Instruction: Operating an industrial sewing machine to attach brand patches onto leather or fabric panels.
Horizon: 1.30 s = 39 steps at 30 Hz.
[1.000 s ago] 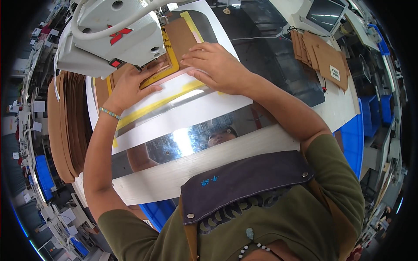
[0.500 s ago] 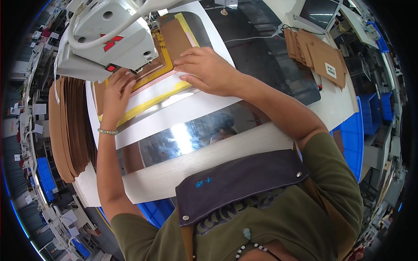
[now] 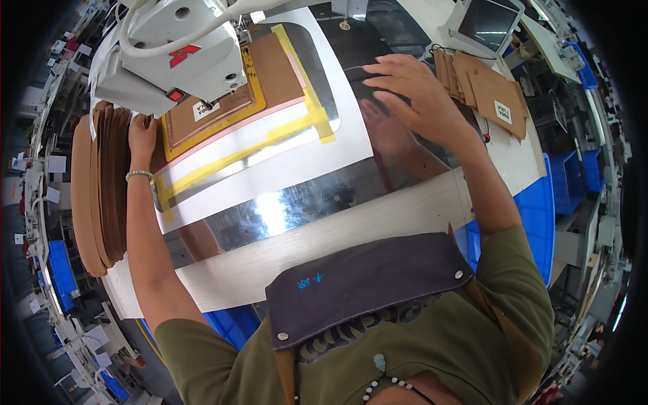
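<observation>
My left hand [image 3: 142,140] has its fingers curled in at the left edge of the work, beside a stack of brown flat pieces [image 3: 101,196]; what they hold, if anything, is hidden. My right hand [image 3: 415,98] hovers over the dark shiny table plate [image 3: 337,185], fingers spread and nothing in them. Between the hands, a brown panel with a white label [image 3: 202,111] lies inside a yellow frame [image 3: 253,101]. This sits on a white sheet [image 3: 283,165] edged with yellow tape [image 3: 236,160]. Above its left part is the white sewing machine head [image 3: 169,61].
Several brown pieces [image 3: 496,94], the top one labelled, lie at the right, near a small screen [image 3: 482,27]. Blue bins [image 3: 536,209] stand below the right table edge. The pale table edge [image 3: 324,236] runs in front of me.
My right hand has lifted off the taped sheet and moved right, its fingers spreading. My left hand has shifted left toward the stack, uncovering the label and the frame's near edge.
</observation>
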{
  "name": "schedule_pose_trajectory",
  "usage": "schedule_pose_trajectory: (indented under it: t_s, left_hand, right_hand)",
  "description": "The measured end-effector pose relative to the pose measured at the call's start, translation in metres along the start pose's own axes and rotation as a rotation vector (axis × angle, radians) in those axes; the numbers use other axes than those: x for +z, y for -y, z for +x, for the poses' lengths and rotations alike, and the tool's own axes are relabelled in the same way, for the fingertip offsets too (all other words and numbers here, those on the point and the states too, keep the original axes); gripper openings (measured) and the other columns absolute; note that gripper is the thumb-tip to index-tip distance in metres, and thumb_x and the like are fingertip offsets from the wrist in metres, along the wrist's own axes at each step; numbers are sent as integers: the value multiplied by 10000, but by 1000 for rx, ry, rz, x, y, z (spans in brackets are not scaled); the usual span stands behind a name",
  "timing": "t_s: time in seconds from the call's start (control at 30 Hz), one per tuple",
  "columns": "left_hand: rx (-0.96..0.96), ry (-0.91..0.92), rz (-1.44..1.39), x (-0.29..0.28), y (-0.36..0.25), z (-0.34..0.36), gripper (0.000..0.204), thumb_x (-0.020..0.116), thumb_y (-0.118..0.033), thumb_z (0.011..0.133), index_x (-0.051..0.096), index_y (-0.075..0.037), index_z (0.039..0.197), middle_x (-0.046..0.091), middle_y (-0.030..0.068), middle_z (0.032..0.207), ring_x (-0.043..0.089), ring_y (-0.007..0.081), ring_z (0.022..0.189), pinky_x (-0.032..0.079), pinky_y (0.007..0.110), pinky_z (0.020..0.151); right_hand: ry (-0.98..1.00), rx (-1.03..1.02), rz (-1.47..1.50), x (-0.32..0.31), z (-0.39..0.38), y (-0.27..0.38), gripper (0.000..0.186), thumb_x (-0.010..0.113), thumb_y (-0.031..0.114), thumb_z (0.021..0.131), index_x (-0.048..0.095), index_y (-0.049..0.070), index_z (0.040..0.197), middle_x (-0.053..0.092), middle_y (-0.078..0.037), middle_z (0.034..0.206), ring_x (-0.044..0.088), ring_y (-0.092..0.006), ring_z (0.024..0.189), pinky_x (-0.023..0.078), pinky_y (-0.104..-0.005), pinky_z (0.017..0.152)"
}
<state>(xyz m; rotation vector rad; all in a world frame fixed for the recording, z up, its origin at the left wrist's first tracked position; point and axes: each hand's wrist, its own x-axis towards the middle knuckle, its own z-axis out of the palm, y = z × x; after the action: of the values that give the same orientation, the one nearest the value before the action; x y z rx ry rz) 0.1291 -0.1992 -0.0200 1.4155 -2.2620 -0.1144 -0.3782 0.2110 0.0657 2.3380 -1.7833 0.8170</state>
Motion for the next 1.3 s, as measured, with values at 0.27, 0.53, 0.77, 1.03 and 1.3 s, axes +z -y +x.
schedule_pose_trajectory:
  t_s: [0.27, 0.53, 0.77, 1.03, 1.3]
  left_hand:
    - [-150, 183, -407, 7, -38, 14, 441, 804, -305, 968, 722, 44, 1225, 780, 140, 1109, 710, 208, 984, 539, 369, 897]
    - [44, 174, -197, 36, -113, 12, 520, 776, -454, 969, 755, 9, 1205, 767, 234, 1217, 713, 416, 1148, 534, 436, 1037]
    - [232, -12, 277, 111, -88, 31, 511, 740, -497, 908, 759, -148, 1281, 779, 157, 1207, 716, 398, 1154, 520, 546, 1016]
    - [293, -319, -322, 129, -154, -1, 492, 850, -317, 867, 672, -20, 1217, 727, 185, 1217, 664, 376, 1196, 488, 476, 1088]
    - [47, -249, -228, 103, -188, -12, 365, 812, -282, 905, 748, -23, 1155, 803, 158, 1167, 761, 317, 1125, 581, 400, 934]
  right_hand:
    - [19, 152, 34, -7, -21, -13, 289, 657, 182, 1041, 757, 45, 1275, 712, -99, 1408, 560, -324, 1407, 451, -470, 1154]
    - [127, -106, 142, 58, 42, 32, 335, 661, 233, 1053, 740, 40, 1316, 720, -123, 1307, 588, -301, 1294, 453, -436, 1125]
    - [177, -147, 87, 106, 82, 57, 344, 730, 270, 999, 754, 27, 1243, 711, -131, 1152, 618, -318, 1173, 508, -446, 1021]
    - [-6, -164, 122, 126, 76, 46, 226, 819, 227, 874, 731, 41, 967, 694, -112, 1066, 660, -314, 1072, 537, -455, 912]
    - [-118, -138, 97, 133, 68, 55, 220, 808, 234, 895, 712, 53, 974, 677, -102, 1009, 654, -316, 1019, 537, -443, 886]
